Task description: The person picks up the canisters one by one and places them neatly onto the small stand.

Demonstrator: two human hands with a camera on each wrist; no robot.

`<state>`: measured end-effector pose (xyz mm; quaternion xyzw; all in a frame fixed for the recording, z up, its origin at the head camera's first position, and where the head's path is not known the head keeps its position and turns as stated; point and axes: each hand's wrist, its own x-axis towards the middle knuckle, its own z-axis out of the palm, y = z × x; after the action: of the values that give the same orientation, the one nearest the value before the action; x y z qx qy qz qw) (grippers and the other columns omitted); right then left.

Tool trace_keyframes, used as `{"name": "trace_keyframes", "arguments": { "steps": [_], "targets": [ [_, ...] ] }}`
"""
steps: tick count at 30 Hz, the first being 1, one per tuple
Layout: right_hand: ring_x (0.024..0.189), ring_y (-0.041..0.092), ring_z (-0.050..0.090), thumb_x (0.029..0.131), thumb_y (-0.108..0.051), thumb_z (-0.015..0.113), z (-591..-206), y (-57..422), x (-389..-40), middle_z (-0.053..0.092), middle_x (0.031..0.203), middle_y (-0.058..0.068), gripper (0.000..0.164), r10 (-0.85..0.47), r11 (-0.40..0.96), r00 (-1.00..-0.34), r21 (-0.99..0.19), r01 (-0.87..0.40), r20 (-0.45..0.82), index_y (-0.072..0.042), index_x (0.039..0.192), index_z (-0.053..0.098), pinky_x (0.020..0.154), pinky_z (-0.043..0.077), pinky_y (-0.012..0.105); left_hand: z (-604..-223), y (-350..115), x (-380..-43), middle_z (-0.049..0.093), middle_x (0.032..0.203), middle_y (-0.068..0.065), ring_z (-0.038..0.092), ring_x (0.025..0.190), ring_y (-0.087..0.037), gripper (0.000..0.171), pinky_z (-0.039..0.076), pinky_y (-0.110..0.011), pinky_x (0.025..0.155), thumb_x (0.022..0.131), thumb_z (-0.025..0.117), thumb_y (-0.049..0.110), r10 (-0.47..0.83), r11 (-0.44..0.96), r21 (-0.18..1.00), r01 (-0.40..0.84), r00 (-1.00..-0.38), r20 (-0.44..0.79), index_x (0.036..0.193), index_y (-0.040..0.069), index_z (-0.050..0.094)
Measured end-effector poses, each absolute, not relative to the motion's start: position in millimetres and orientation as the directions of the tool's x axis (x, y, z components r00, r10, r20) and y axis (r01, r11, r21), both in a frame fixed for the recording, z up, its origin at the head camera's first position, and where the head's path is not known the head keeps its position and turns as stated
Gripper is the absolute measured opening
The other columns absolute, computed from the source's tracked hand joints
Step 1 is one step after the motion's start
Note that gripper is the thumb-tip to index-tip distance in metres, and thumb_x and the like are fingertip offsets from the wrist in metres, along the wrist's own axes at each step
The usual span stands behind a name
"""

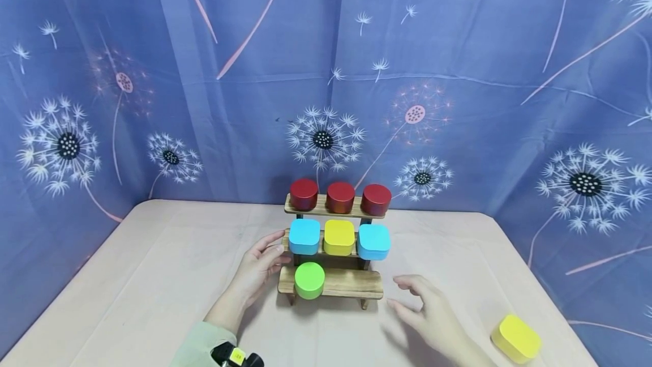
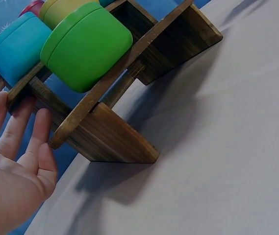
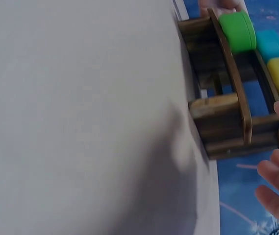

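A three-tier wooden display stand [image 1: 351, 283] stands on the table. My left hand [image 1: 256, 269] holds the left end of its middle shelf, thumb and fingers about the edge; in the left wrist view the fingertips [image 2: 41, 117] reach beside the wood. On the bottom shelf, toward the left, sits a round green tin [image 1: 309, 280]. The middle shelf bears a blue tin [image 1: 304, 237], a yellow tin [image 1: 339, 237] and another blue tin [image 1: 374, 242]. My right hand [image 1: 428, 310], fingers apart and holding nothing, hovers right of the bottom shelf.
Three round red tins, one of them the middle red tin [image 1: 340, 197], line the top shelf. A separate yellow tin [image 1: 516, 338] lies on the table [image 1: 153, 276] at the front right. Behind hangs a blue curtain [image 1: 244, 129] with a dandelion print.
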<state>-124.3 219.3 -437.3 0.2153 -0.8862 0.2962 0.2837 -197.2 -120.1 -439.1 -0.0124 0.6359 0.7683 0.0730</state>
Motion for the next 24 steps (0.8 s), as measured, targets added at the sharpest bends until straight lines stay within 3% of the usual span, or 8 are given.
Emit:
{"name": "trace_keyframes", "arguments": {
  "steps": [7, 17, 24],
  "targets": [
    [0.086, 0.008, 0.062, 0.066, -0.010, 0.084, -440, 237, -117, 0.067, 0.100, -0.005, 0.041, -0.138, 0.797, -0.806, -0.418, -0.435, 0.576, -0.013, 0.103, 0.067, 0.077, 0.047, 0.012, -439, -120, -197, 0.068, 0.090, 0.006, 0.065, 0.083, -0.010, 0.047, 0.048, -0.021, 0.075, 0.094, 0.055, 0.013, 0.096, -0.183, 0.975, -0.124, -0.990, -0.108, 0.139, 0.009, 0.043],
    [0.087, 0.000, 0.060, 0.062, 0.001, 0.082, -442, 256, -114, 0.069, 0.097, 0.004, 0.041, -0.109, 0.753, -0.764, -0.448, -0.481, 0.636, -0.004, 0.100, 0.067, 0.082, 0.039, 0.001, -438, -119, -196, 0.067, 0.089, 0.005, 0.065, 0.083, -0.011, 0.047, 0.049, -0.020, 0.074, 0.094, 0.055, 0.013, 0.092, -0.185, 0.975, -0.126, -0.990, -0.110, 0.139, 0.009, 0.043],
    [0.090, -0.012, 0.054, 0.066, -0.002, 0.082, -446, 273, -109, 0.068, 0.099, 0.006, 0.041, -0.031, 0.774, -0.801, -0.493, -0.399, 0.598, -0.007, 0.104, 0.067, 0.082, 0.036, 0.000, -438, -119, -196, 0.067, 0.089, 0.005, 0.065, 0.082, -0.009, 0.046, 0.048, -0.020, 0.073, 0.094, 0.055, 0.013, 0.088, -0.180, 0.976, -0.123, -0.990, -0.109, 0.139, 0.010, 0.044]
  ]
}}
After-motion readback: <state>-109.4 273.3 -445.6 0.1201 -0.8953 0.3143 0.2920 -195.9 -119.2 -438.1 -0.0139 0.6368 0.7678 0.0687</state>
